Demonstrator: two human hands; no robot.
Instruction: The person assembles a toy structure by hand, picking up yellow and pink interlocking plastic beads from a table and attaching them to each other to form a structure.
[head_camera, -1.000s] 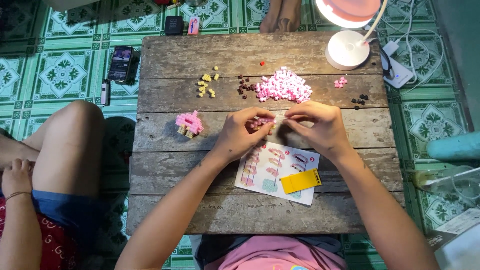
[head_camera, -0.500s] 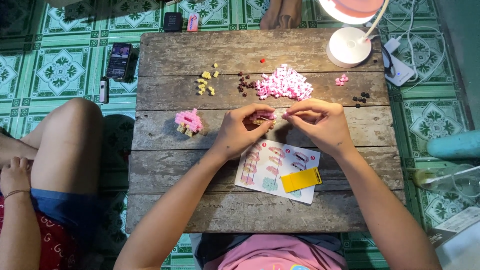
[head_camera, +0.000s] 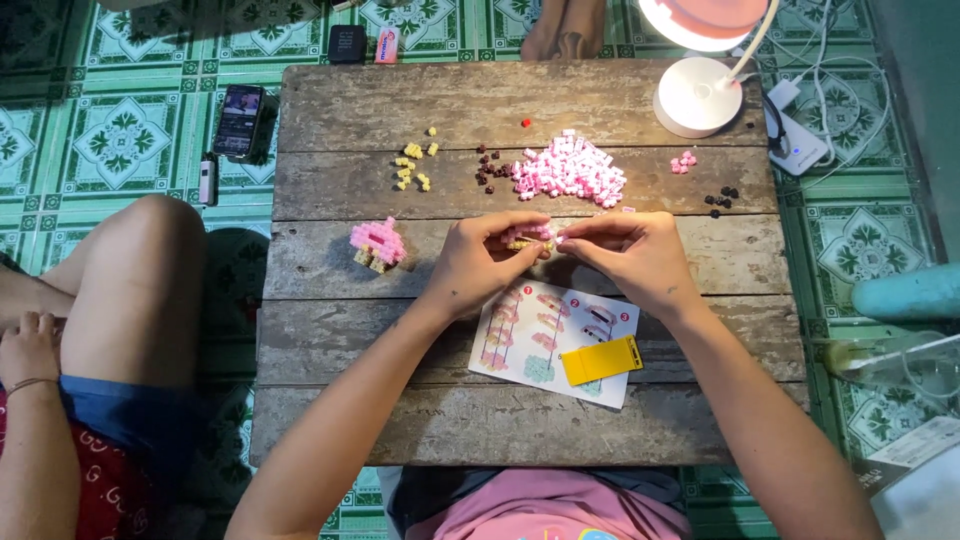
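1. Head view: left hand (head_camera: 480, 265) and right hand (head_camera: 630, 255) both pinch a small pink brick assembly (head_camera: 528, 236) above the counter (head_camera: 330, 110), just over the instruction sheet (head_camera: 555, 340).
2. Risk: too much squeeze could pop bricks off into the loose pink brick pile (head_camera: 570, 170).

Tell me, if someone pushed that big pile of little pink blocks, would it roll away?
Probably not. The pink block pile is made of small boxy pieces, so they would likely slide and scatter across the wooden table rather than roll. They look light, and some could catch in the gaps between planks.
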